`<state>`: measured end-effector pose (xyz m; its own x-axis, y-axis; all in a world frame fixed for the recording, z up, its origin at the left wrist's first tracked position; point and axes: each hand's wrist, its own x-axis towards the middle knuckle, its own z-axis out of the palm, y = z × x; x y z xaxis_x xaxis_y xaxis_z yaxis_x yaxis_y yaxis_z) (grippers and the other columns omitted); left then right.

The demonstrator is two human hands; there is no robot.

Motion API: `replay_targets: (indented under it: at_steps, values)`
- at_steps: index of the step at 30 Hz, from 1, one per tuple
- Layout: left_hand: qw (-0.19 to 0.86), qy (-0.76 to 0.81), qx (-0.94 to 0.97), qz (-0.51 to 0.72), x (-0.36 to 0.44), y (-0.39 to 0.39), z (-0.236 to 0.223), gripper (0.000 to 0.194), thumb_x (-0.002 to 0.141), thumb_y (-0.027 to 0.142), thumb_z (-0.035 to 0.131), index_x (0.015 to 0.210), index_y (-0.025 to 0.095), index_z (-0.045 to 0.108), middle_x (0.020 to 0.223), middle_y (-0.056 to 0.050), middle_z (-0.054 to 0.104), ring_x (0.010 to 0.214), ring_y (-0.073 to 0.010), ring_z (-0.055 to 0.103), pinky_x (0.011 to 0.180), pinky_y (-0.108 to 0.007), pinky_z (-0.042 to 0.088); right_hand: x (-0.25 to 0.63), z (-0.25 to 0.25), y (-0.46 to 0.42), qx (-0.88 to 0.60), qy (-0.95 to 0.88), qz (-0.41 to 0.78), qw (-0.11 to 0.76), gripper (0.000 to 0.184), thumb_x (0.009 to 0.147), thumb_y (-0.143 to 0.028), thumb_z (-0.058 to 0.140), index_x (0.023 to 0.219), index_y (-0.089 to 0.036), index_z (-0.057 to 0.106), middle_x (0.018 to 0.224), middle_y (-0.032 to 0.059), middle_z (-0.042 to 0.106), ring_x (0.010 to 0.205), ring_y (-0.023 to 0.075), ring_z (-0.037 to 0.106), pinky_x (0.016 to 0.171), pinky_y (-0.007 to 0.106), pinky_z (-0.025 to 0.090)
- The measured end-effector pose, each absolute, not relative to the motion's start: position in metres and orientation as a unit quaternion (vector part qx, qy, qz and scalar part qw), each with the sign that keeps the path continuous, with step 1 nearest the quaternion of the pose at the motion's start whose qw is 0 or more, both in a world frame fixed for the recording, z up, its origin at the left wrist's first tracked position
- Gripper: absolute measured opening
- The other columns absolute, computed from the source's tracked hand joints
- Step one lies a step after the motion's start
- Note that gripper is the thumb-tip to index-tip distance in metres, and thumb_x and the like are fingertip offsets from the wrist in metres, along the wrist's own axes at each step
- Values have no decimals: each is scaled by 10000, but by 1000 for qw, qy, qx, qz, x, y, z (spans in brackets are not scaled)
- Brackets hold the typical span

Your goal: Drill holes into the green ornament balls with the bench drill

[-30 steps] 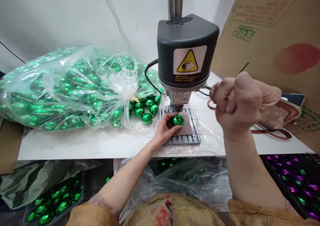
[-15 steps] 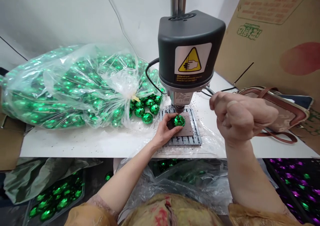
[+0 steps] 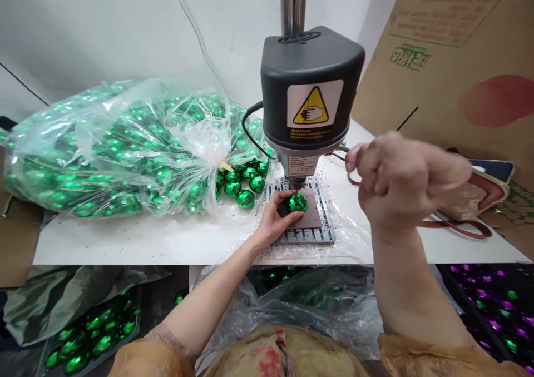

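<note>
A small bench drill press with a black head and a warning label stands at the centre. Under its bit, a shiny green faceted ball rests on a brown pad over the slotted metal base. My left hand grips the ball from the left between thumb and fingers. My right hand is closed in a fist around the drill press's feed lever, of which only a short end shows. The bit reaches down to the ball's top.
A clear plastic bag full of green balls lies left, with several loose balls beside it. A brown-trimmed bag and a large carton are at right. Bins of green balls and purple ones sit below the table.
The drill head appears slightly lower and further left in view. My right hand has shifted and turned a little with the lever. My left hand still holds the ball in place.
</note>
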<state>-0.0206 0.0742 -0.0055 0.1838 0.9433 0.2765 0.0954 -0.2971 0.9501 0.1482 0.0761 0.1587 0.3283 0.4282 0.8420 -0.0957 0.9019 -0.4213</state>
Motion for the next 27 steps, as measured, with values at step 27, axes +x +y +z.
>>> replay_targets:
  at_steps: [27]
  values:
    - [21, 653, 682, 328, -101, 63, 21, 305, 881, 286, 686, 1181, 236, 668, 1098, -130, 589, 1021, -313, 624, 905, -439, 511, 148, 198, 89, -172, -552, 207, 789, 458, 882, -219, 605, 480, -226, 385, 404, -64, 278, 349, 81, 294, 372, 330, 251]
